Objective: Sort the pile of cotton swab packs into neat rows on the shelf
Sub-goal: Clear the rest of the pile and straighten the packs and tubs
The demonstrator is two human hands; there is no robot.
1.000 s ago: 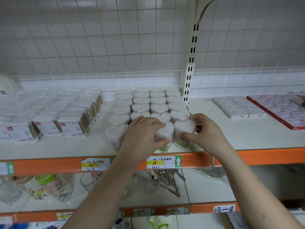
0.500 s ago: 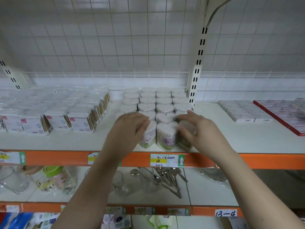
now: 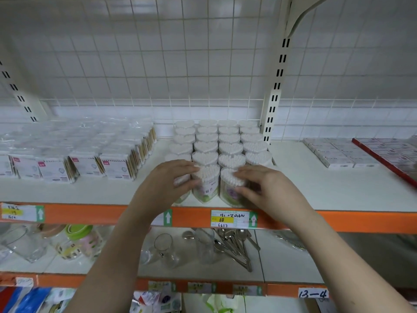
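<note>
White wire-grid backing and a slotted upright (image 3: 276,86) sit behind the white shelf (image 3: 316,181) with its orange front rail (image 3: 90,213). Heart-shaped cotton swab packs (image 3: 228,141) stand in four rows running back toward the grid, just left of that upright. At the front of those rows, the left hand (image 3: 167,184) is curled around the front-left pack (image 3: 180,179), thumb against the side of the pack beside it. The right hand (image 3: 268,190) wraps around the front-right pack (image 3: 231,186), fingers over its top and thumb on its front face. Between the two hands one front pack (image 3: 206,184) stands upright, touching its neighbours. Flat swab packets with wooden sticks (image 3: 112,163) are lined up well left of the hearts, and flat boxes (image 3: 338,152) lie right of the upright. A price tag reading 68 (image 3: 232,219) is stuck on the rail just below the hearts. Under it, on the lower shelf, lie spoons (image 3: 234,245) and glasses (image 3: 162,247).
</note>
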